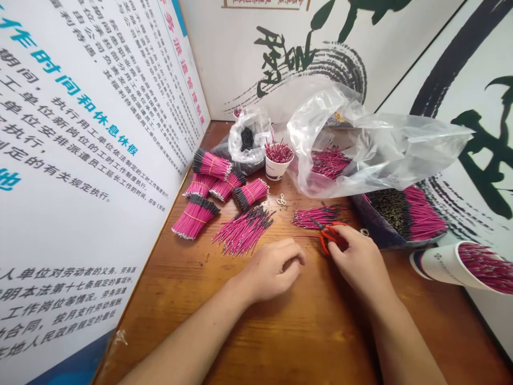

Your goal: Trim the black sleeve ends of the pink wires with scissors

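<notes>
My right hand is closed on red-handled scissors, whose dark blades point left. My left hand rests on the wooden table with its fingers curled; whether anything is inside them is hidden. Beyond the scissors lies a small loose pile of pink wires with black ends. One single pink wire lies between my hands, near the blades. Left of it, a wider loose pile of pink wires is spread on the table.
Banded wire bundles are stacked at the left. Behind are a paper cup of wires and a clear plastic bag. A box of wires and a tilted cup stand right. Printed panels border the table.
</notes>
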`<state>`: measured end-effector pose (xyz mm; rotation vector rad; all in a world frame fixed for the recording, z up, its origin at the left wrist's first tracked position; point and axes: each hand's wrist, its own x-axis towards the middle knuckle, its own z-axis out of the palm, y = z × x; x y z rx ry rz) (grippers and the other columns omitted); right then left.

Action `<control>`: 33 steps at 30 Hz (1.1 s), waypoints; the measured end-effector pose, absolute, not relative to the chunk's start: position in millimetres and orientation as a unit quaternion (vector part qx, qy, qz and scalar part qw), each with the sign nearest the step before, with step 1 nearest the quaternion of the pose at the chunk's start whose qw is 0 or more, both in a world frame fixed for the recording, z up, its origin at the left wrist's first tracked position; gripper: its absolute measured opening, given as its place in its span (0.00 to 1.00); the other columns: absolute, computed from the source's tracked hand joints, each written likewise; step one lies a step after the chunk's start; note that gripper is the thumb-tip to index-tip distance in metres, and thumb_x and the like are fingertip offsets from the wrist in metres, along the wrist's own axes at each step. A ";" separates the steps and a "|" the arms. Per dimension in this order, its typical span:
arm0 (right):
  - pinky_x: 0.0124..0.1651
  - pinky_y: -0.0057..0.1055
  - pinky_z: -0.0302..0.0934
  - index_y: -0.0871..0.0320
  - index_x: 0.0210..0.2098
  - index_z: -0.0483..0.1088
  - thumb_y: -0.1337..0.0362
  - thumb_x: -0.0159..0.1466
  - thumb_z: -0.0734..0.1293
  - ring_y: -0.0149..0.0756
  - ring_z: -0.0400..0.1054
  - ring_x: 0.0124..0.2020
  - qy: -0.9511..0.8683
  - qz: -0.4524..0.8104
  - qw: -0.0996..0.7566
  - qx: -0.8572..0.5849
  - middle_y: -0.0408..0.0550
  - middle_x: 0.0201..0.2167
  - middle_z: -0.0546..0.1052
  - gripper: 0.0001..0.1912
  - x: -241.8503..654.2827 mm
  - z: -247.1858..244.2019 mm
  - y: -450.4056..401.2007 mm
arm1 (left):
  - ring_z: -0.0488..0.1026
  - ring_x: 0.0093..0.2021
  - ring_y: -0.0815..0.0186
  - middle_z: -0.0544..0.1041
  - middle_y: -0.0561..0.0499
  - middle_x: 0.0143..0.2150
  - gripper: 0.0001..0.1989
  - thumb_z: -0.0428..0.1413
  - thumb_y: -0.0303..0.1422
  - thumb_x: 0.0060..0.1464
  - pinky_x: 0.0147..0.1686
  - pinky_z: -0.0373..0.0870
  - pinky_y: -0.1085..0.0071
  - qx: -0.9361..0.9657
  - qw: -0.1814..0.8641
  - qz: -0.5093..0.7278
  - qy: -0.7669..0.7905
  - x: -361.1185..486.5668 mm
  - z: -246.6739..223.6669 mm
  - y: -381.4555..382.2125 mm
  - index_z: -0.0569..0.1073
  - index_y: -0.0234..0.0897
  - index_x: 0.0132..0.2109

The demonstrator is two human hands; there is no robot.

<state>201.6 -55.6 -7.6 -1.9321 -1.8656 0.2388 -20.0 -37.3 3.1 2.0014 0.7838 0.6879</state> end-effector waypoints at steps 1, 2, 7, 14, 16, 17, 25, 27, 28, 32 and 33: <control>0.40 0.38 0.64 0.57 0.38 0.73 0.66 0.58 0.60 0.45 0.75 0.38 -0.674 0.087 0.219 -0.700 0.52 0.38 0.81 0.12 201.7 -8.2 -55.6 | 0.70 0.34 0.68 0.73 0.51 0.33 0.08 0.49 0.21 0.54 0.36 0.65 0.74 0.800 0.430 0.274 0.316 -20.0 2.9 -37.3 0.72 0.35 0.36; 0.40 0.38 0.64 0.57 0.38 0.73 0.66 0.58 0.60 0.45 0.75 0.38 -0.674 0.087 0.217 -0.701 0.52 0.38 0.81 0.12 201.5 -8.9 -55.6 | 0.70 0.34 0.68 0.74 0.51 0.33 0.08 0.49 0.21 0.54 0.36 0.65 0.74 0.799 0.432 0.273 0.318 -19.9 2.7 -37.3 0.72 0.35 0.36; 0.40 0.38 0.63 0.58 0.38 0.73 0.65 0.59 0.61 0.46 0.74 0.38 -0.674 0.088 0.215 -0.701 0.53 0.38 0.81 0.12 198.7 -9.9 -54.9 | 0.70 0.34 0.68 0.74 0.51 0.33 0.09 0.49 0.21 0.55 0.36 0.65 0.74 0.792 0.440 0.273 0.323 -19.4 2.8 -37.1 0.72 0.35 0.36; 0.39 0.39 0.63 0.58 0.36 0.73 0.64 0.58 0.62 0.45 0.74 0.35 -0.664 0.094 0.230 -0.705 0.51 0.35 0.80 0.10 194.8 -7.5 -55.8 | 0.70 0.35 0.68 0.73 0.51 0.34 0.09 0.49 0.22 0.56 0.36 0.65 0.74 0.786 0.445 0.279 0.326 -19.7 1.5 -36.7 0.72 0.35 0.36; 0.39 0.37 0.64 0.57 0.37 0.72 0.63 0.58 0.63 0.44 0.74 0.36 -0.653 0.111 0.254 -0.705 0.50 0.35 0.80 0.09 193.1 -7.2 -58.1 | 0.70 0.35 0.68 0.73 0.51 0.35 0.09 0.49 0.22 0.56 0.37 0.65 0.73 0.787 0.445 0.280 0.323 -19.6 0.3 -37.0 0.73 0.35 0.40; 0.39 0.37 0.64 0.57 0.37 0.72 0.64 0.59 0.64 0.43 0.74 0.36 -0.646 0.126 0.270 -0.703 0.49 0.35 0.80 0.09 191.8 -6.7 -59.6 | 0.70 0.36 0.68 0.74 0.50 0.36 0.10 0.49 0.23 0.57 0.37 0.65 0.73 0.787 0.444 0.281 0.323 -19.4 -0.3 -37.3 0.73 0.35 0.42; 0.34 0.29 0.64 0.55 0.35 0.70 0.68 0.58 0.65 0.35 0.70 0.30 -0.654 0.125 0.383 -0.641 0.44 0.30 0.76 0.06 166.9 16.0 -71.4 | 0.68 0.32 0.70 0.75 0.49 0.41 0.17 0.49 0.27 0.61 0.35 0.66 0.72 0.766 0.464 0.293 0.335 -17.3 -4.6 -39.3 0.68 0.37 0.56; 0.32 0.26 0.64 0.55 0.35 0.70 0.69 0.58 0.65 0.33 0.69 0.28 -0.658 0.139 0.396 -0.625 0.42 0.28 0.75 0.05 159.6 21.6 -74.4 | 0.68 0.32 0.69 0.75 0.49 0.41 0.16 0.50 0.27 0.61 0.35 0.66 0.71 0.763 0.467 0.292 0.338 -17.1 -4.2 -39.1 0.68 0.38 0.56; 0.31 0.25 0.63 0.55 0.35 0.69 0.69 0.58 0.65 0.32 0.69 0.27 -0.655 0.150 0.400 -0.623 0.42 0.28 0.75 0.05 156.6 23.1 -75.5 | 0.68 0.33 0.69 0.75 0.50 0.41 0.15 0.50 0.28 0.61 0.35 0.66 0.71 0.763 0.467 0.291 0.340 -17.1 -3.5 -38.9 0.69 0.38 0.54; 0.31 0.24 0.64 0.55 0.34 0.69 0.71 0.59 0.65 0.31 0.69 0.28 -0.651 0.184 0.412 -0.610 0.42 0.29 0.74 0.05 149.2 22.1 -76.8 | 0.68 0.33 0.68 0.74 0.51 0.38 0.08 0.50 0.28 0.61 0.34 0.64 0.71 0.766 0.467 0.275 0.346 -17.6 0.1 -37.9 0.70 0.37 0.46; 0.32 0.23 0.63 0.55 0.34 0.69 0.71 0.59 0.65 0.31 0.69 0.28 -0.654 0.188 0.413 -0.605 0.42 0.29 0.74 0.05 148.3 21.2 -76.5 | 0.68 0.32 0.69 0.73 0.51 0.37 0.06 0.51 0.29 0.61 0.34 0.64 0.71 0.767 0.466 0.271 0.348 -17.8 0.5 -37.8 0.70 0.36 0.44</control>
